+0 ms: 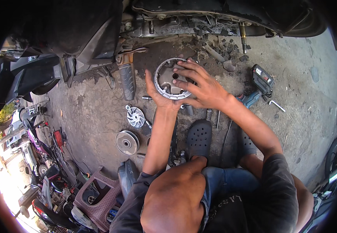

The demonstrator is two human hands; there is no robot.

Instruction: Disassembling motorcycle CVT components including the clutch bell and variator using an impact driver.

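Between my two hands is a round metal variator housing [163, 77] with a ribbed rim and a hole at its centre. My left hand [160, 97] cups its lower left side, fingers mostly hidden beneath and the thumb raised along the rim. My right hand [209, 88] grips it from the right, several fingers spread across its open face. Below my left hand, a silver finned fan disc [136, 117] lies on the ground. Near it is a round metal pulley [127, 143].
A black-handled hammer-like tool [127, 79] lies to the left. At right are a cordless impact wrench [258, 87] and a hex key [277, 106]. The opened motorcycle underside, with a protruding shaft [243, 39], spans the top. A pinkish plastic stool [112, 194] stands lower left.
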